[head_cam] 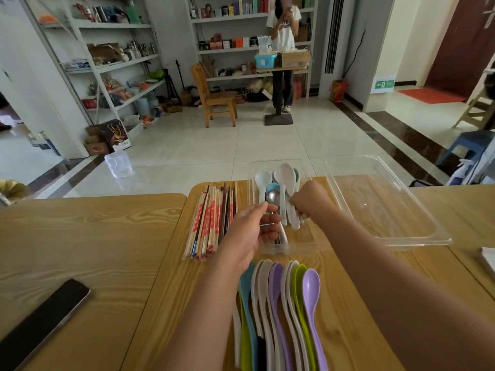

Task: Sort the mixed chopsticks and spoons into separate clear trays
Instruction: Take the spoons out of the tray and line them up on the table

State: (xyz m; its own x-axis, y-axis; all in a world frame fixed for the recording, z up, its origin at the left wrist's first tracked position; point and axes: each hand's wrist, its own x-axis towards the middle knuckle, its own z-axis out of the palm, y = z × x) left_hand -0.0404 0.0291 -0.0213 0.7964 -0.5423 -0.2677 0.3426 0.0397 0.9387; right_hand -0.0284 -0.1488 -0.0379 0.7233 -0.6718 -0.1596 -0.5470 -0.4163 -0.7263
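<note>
A phone (45,322) lies at the near left of the table (93,236), well apart from the work. Chopsticks (209,223) lie packed side by side just left of the spoon tray (302,239). Over that tray the left hand (251,231) curls round a metal spoon (273,196), and the right hand (310,202) is fisted on white spoons (286,180). A large clear tray (388,210) on the right overhangs the far edge. Loose coloured spoons (284,303) lie nearest, between the arms.

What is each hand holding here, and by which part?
The right hand grips white spoons by their handles; the left hand holds the metal spoon by its handle.
</note>
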